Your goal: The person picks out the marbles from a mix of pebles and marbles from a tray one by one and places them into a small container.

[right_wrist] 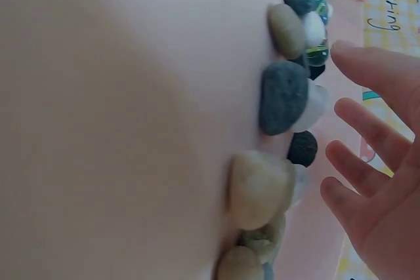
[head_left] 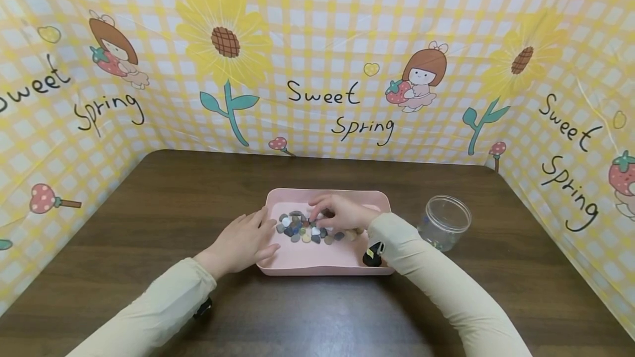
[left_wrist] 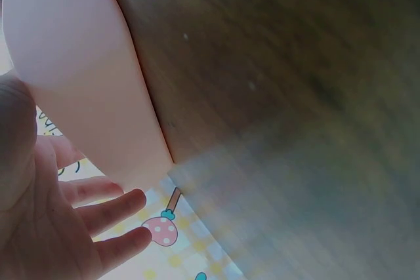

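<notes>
A shallow pink tray [head_left: 324,270] holds a mixed pile of smooth pebbles [head_left: 307,237] in white, grey, black and tan. Green-streaked glass marbles [right_wrist: 317,54] lie among them in the right wrist view. My right hand [head_left: 342,212] hovers over the pile with its fingers slightly bent and spread; nothing is seen between them. My left hand [head_left: 240,244] rests at the tray's left edge, fingers loosely extended over the rim. In the left wrist view, its fingers [left_wrist: 111,213] show beside the tray's outer wall and hold nothing.
To the right of the tray stands a clear, lidless jar [head_left: 447,223] with a few small coloured items near its bottom. All this is on a dark wooden table [head_left: 317,318]. A yellow-checked printed cloth [head_left: 317,32] hangs around the back and sides.
</notes>
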{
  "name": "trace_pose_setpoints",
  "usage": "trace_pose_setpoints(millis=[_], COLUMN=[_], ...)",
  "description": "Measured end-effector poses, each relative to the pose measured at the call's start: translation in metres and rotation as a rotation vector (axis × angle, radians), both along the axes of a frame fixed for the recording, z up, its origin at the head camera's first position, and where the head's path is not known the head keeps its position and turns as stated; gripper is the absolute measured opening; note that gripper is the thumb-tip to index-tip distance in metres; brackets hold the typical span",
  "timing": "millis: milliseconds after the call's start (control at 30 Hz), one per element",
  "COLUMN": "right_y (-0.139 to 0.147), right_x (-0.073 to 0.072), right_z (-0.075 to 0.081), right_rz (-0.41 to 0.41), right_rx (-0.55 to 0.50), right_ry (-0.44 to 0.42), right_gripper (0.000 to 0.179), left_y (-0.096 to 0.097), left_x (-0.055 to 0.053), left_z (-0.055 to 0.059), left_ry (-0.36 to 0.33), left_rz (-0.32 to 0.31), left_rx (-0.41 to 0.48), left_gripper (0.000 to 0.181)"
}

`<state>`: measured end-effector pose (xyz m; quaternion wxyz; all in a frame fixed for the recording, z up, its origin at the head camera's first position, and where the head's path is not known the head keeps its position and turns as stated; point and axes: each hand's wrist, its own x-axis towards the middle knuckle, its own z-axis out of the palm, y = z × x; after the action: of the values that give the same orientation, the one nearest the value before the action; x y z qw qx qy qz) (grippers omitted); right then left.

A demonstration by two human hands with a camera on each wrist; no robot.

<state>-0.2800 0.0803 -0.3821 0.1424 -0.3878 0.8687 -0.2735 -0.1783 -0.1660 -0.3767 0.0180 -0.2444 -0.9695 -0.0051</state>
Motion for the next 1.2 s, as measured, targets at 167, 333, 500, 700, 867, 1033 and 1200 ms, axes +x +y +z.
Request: trace_pose_setpoints(millis=[167, 333, 500, 700, 867, 1033, 1200], right_y=[-0.003, -0.006, -0.008, -0.008, -0.005, -0.002, 0.001], right_x=[0.001, 0.003, 0.002, 0.002, 0.002, 0.003, 0.005], right_z=[-0.003, -0.002, -0.004, -0.005, -0.004, 0.005, 0.014], right_rz=[-0.003, 0.000, 0.012, 0.007, -0.020, -0.035, -0.013], right_rx=[0.024, 0.034, 0.049, 0.032, -0.014, -0.094, -0.136], right_ry=[0.038, 0.072, 0.117, 0.107, 0.050, -0.004, 0.051], right_gripper=[0.013, 0.011, 0.008, 0.006, 0.006, 0.007, 0.009], left_y=[0.000, 0.000, 0.001, 0.001, 0.001, 0.001, 0.001], left_x=[-0.001, -0.001, -0.001, -0.001, -0.001, -0.001, -0.001], left_z=[-0.001, -0.001, -0.001, -0.002, -0.001, -0.003, -0.003], left_ry=[0.008, -0.006, -0.039, -0.033, -0.033, -0.019, -0.027], left_rz=[-0.004, 0.002, 0.018, 0.018, 0.017, 0.014, 0.019], left_rx=[-0.003, -0.004, 0.010, 0.016, 0.005, 0.005, 0.012], left_gripper=[0.056, 0.056, 0.058, 0.057, 0.057, 0.057, 0.059])
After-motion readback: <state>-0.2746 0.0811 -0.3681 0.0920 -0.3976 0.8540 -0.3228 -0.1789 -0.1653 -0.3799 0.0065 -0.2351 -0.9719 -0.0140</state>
